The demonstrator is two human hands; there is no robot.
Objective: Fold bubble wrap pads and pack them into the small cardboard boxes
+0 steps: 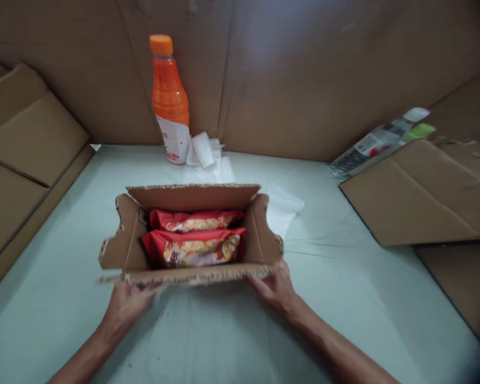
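Observation:
A small cardboard box [192,196] with its top flaps open sits in front of me. Inside it, two red snack packets [202,250] stand one behind the other, food pictures printed on them. My left hand [130,298] grips the box's near side at its left corner. At the right corner of that same side is my right hand [274,285], closed on the cardboard. The fingers of both hands are partly hidden beneath the box's near edge.
An orange drink bottle [171,101] stands at the back wall beside pieces of bubble wrap [203,152]. More clear wrap [284,208] lies right of the box. A clear plastic bottle [378,141] leans behind cardboard [416,197] at right. Cardboard flaps [32,138] rise at left.

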